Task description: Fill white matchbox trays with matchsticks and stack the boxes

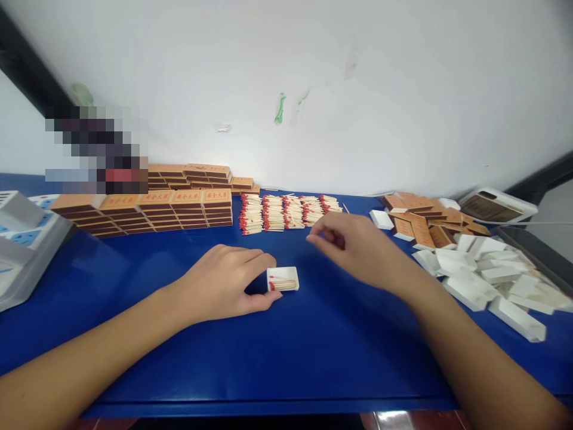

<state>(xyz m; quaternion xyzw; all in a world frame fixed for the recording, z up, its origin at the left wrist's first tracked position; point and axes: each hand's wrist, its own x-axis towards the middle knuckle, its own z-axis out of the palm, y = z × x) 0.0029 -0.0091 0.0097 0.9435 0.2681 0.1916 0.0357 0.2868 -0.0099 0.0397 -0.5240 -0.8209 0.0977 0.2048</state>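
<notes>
Blue desk (286,364), pale wall (403,89) behind. White tray (286,272), matches (284,286) inside, long axis left-right; left hand (224,280) nearer, gripping its left end. Right hand (351,245) half-curled near match piles (293,212); cannot tell if holding any.

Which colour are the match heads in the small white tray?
Red; the match heads show best in the head view.

The one camera sits on the person's head, looking forward and down across the counter (268,358) — facing the wall (380,89) behind it. It is near enough that the left hand (226,278) and right hand (353,242) sit large mid-view, forearms (125,334) entering from the lower corners — yet wide enough to catch the near edge (268,408) and some floor (430,420).
</notes>
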